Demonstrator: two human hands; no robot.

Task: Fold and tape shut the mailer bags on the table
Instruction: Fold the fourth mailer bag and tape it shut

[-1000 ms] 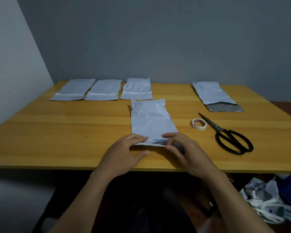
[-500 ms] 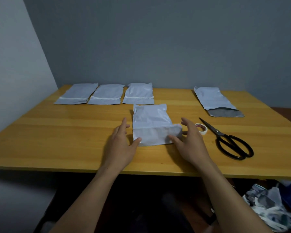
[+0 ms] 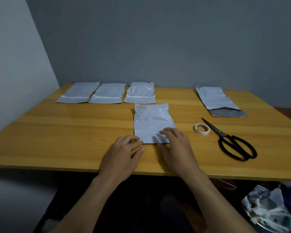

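Note:
A pale grey mailer bag (image 3: 151, 121) lies in the middle of the wooden table (image 3: 65, 132), its near end folded over. My right hand (image 3: 176, 147) presses flat on the folded flap near the bag's lower right corner. My left hand (image 3: 123, 152) rests at the bag's lower left corner, fingertips touching its edge. Three taped mailer bags (image 3: 107, 93) lie in a row at the back left. One unfolded bag (image 3: 215, 100) with its dark flap open lies at the back right. A white tape roll (image 3: 202, 129) sits right of the bag.
Black scissors (image 3: 232, 142) lie right of the tape roll, handles toward me. A heap of torn plastic scraps (image 3: 269, 209) sits below the table's front right edge. Grey walls stand behind and to the left.
The bag's near end went from being lifted to folded over flat. Both hands moved from the bag's sides onto its near edge, pressing the fold.

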